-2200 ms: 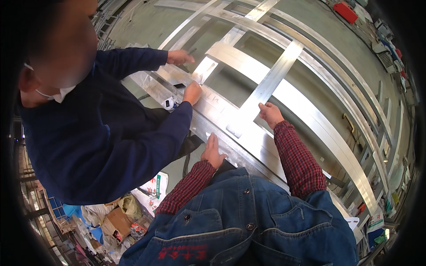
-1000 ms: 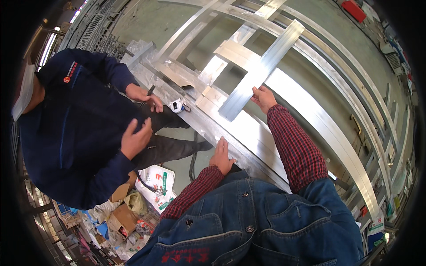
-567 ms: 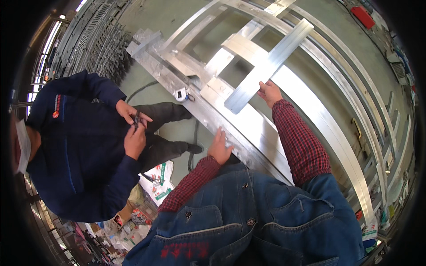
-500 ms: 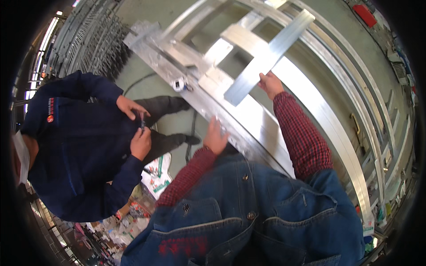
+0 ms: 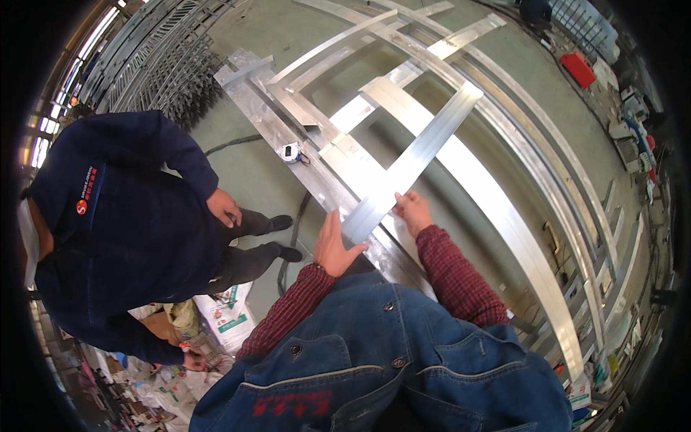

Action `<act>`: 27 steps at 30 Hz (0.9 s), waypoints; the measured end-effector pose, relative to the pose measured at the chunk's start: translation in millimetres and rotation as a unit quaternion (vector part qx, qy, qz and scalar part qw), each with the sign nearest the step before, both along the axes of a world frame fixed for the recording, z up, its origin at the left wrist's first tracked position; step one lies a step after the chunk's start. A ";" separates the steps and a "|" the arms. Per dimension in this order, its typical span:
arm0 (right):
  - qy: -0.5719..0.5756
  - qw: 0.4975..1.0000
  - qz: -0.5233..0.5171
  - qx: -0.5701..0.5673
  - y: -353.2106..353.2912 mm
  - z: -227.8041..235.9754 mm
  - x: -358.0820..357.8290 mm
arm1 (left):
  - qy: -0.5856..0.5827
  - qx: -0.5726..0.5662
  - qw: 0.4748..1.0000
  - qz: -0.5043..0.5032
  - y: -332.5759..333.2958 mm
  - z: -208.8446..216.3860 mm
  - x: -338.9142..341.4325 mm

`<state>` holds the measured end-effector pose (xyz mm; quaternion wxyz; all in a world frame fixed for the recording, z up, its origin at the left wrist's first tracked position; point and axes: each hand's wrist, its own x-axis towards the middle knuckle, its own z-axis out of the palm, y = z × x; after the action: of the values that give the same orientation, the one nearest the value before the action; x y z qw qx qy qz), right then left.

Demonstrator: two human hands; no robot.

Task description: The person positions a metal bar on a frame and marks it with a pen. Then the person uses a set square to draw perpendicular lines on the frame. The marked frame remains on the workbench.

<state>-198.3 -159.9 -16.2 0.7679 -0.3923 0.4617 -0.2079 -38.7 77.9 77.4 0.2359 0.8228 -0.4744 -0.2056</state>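
A short, flat silvery metal bar (image 5: 425,155) lies slantwise across the metalwork in front of me, its near end by my body. My right hand (image 5: 414,213) pinches this bar's right edge close to the near end. Against the same end rests my left hand (image 5: 337,246), fingers stretched and thumb spread, not wrapped round it. Beneath the bar runs a long metal beam (image 5: 263,115), with a small white tape measure (image 5: 291,153) on it. A wide, long metal strip (image 5: 489,194) passes under the bar toward the lower right.
A co-worker in dark clothing (image 5: 137,223) stands at my left, one hand lowered toward bags and scrap (image 5: 165,374). Several long metal rails (image 5: 536,126) extend on the right. Stacked metal frames (image 5: 158,65) stand far left; a red box (image 5: 578,70) is far right.
The short bar has come nearer to me, with my right hand on it. My left hand has shifted slightly to its near end. The co-worker's hands have parted, one dropping toward the bags.
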 end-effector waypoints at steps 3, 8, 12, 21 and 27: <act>0.000 1.000 -0.016 0.011 35.5 1.0 3.3 | -0.037 0.018 0.999 0.007 23.4 -1.4 -4.6; -0.001 0.999 0.036 0.010 78.5 17.1 29.7 | -0.061 0.085 0.993 0.060 62.2 -14.6 -7.3; 0.054 0.992 0.093 -0.069 96.8 30.3 42.5 | -0.029 0.128 0.987 0.090 77.6 -25.9 -12.8; 0.045 0.949 0.206 -0.232 145.7 66.8 43.5 | 0.056 0.112 0.981 0.148 119.0 -45.0 -24.4; -0.031 0.950 0.252 -0.181 160.0 82.9 17.1 | 0.048 0.112 0.972 0.202 194.3 -53.8 -56.9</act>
<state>-181.2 0.1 66.6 0.7254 -0.6214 0.2786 -0.1001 -95.6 272.3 23.6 0.2011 0.9122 -0.2599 -0.2449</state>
